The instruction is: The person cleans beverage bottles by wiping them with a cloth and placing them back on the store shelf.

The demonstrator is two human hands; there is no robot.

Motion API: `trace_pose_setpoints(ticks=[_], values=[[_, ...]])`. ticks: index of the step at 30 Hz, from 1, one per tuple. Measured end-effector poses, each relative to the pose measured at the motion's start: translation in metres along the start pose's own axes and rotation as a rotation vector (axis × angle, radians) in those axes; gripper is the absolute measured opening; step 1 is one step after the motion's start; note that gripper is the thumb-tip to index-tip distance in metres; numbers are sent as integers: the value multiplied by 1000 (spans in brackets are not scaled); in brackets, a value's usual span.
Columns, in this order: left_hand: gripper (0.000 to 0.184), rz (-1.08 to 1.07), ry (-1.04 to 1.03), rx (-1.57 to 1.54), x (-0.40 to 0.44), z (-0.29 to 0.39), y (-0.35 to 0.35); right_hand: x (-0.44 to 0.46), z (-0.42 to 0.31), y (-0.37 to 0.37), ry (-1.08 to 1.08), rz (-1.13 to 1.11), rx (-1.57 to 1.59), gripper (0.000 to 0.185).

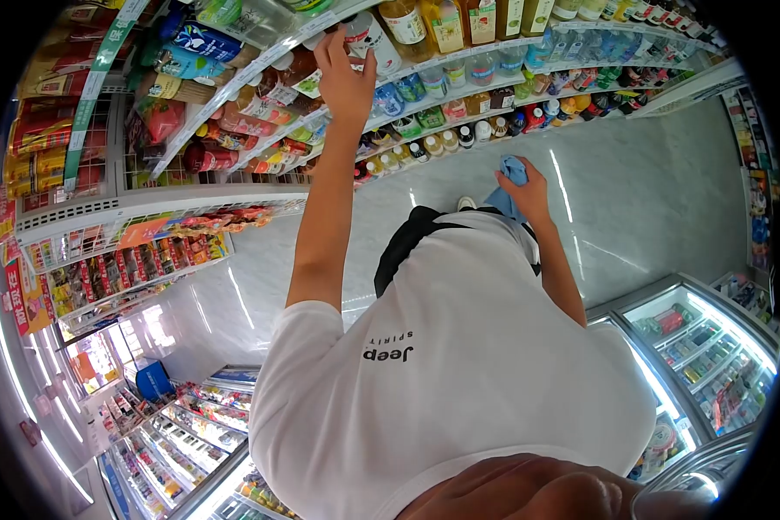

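My left hand (347,82) reaches up to the edge of an upper shelf, thumb and fingers apart. Just beyond it stands a bottle with a white label (374,42); whether the fingertips touch it I cannot make out. Bottles of amber drink (406,30) stand to the right of that bottle. Lower, in front of my body, my right hand (527,189) is closed on a blue cloth (504,198), which hangs down from the fingers.
Several shelf tiers of bottled drinks (477,69) run across in front of me. At left, a white wire shelf (87,217) carries packaged goods. Lit glass-topped coolers (702,347) stand behind at right, with more chilled displays (173,451) at left. Grey floor (650,182) lies below.
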State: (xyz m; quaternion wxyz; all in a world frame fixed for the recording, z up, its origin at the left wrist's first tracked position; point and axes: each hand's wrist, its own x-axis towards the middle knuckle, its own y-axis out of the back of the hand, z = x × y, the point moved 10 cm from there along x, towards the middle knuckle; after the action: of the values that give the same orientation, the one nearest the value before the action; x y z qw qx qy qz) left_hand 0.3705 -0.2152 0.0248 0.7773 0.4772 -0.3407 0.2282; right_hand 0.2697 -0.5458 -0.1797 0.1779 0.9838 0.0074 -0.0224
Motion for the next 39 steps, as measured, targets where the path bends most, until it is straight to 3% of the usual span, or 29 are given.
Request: trace_pose_setpoints(ticks=[8,11,14,26,32,36,39], values=[[60,-137,49,-149,19,32,-37,1,-8,0,-19,-13,-16,44],[70,-261,213,-178,21,14,-66,0,-5,-1,-19,-13,6,44],[68,-84,38,-47,34,19,-68,-2,6,-1,-30,2,54,43],[63,-280,228,-20,40,-14,-112,-3,0,6,-99,-4,270,34],[64,-145,156,-35,26,17,-81,2,-4,13,-160,-31,309,35],[75,-142,365,-247,12,21,-72,7,-5,15,-165,-45,336,36],[71,-80,266,-250,6,17,-74,10,-6,22,-142,-60,314,37]])
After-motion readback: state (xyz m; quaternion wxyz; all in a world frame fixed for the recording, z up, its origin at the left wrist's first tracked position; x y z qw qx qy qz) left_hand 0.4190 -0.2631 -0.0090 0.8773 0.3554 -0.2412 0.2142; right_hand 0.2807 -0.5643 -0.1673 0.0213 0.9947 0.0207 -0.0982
